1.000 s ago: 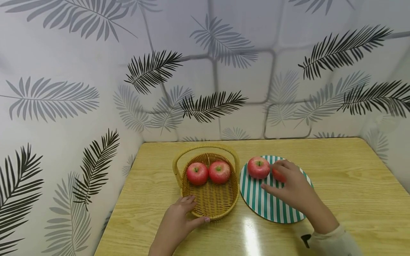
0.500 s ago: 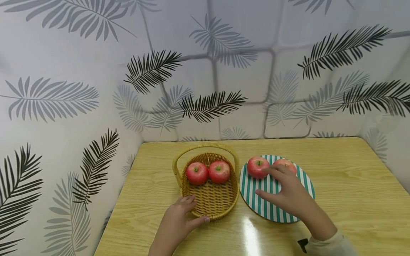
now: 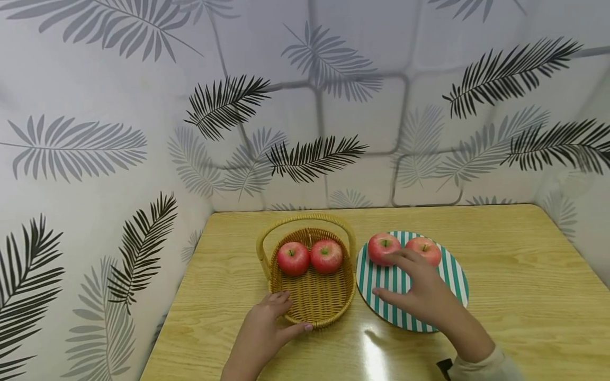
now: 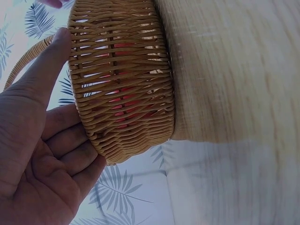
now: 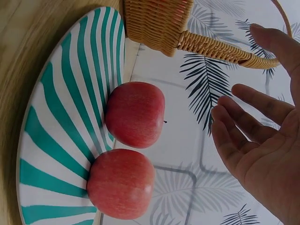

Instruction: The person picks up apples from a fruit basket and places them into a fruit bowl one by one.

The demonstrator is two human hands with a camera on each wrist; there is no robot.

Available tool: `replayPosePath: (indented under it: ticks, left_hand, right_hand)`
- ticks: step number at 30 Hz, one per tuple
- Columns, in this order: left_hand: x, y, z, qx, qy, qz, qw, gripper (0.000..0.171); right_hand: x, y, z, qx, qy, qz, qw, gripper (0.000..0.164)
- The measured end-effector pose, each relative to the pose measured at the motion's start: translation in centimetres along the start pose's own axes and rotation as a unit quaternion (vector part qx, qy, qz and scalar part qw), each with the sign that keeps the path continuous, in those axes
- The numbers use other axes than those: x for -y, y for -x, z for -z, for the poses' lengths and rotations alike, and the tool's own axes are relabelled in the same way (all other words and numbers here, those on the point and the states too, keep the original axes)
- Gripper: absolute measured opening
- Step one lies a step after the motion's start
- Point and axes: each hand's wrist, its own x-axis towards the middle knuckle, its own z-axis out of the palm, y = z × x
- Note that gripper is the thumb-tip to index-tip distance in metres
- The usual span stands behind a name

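Note:
My left hand [image 3: 262, 332] holds the near left rim of a round wicker basket [image 3: 318, 296], with the thumb at the front rim and the fingers over the side. Two red apples sit at the back of the basket, a left one [image 3: 293, 259] and a right one [image 3: 327, 256]. My right hand [image 3: 425, 290] hovers over a green-and-white striped round board [image 3: 376, 296], fingers spread and nothing in them. On the board lie a red apple [image 5: 136, 115] and a paler red apple [image 5: 121, 183], side by side, both apart from the palm in the right wrist view.
The basket's arched handle [image 3: 305, 217] rises at its back. Basket and board stand close together on a light wooden table [image 3: 514, 264]. Behind the table is a wall [image 3: 352, 121] with a leaf pattern.
My right hand has drawn left and toward me from the paler apple, which lies uncovered on the board. The left hand and the basket have stayed in place.

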Motion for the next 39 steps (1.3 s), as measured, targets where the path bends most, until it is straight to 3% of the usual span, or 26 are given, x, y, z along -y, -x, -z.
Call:
replayPosePath:
  ticks: [9,27,39]
  left_hand:
    - [0.0,0.0,0.0,0.002,0.000,0.003,1.0000,0.068]
    - [-0.3,-0.1,0.1,0.006,0.002,0.006,1.0000,0.062]
    - [-0.2,-0.1,0.1,0.005,0.006,0.010,0.9999,0.062]
  right_hand:
    - [0.7,0.0,-0.5,-0.009,-0.007,0.029,1.000,0.059]
    - [1.6,0.0,-1.9,0.028,-0.008,0.015,0.999,0.056]
    - [2.3,-0.5,-3.0,0.032,-0.020,0.052,0.998,0.053]
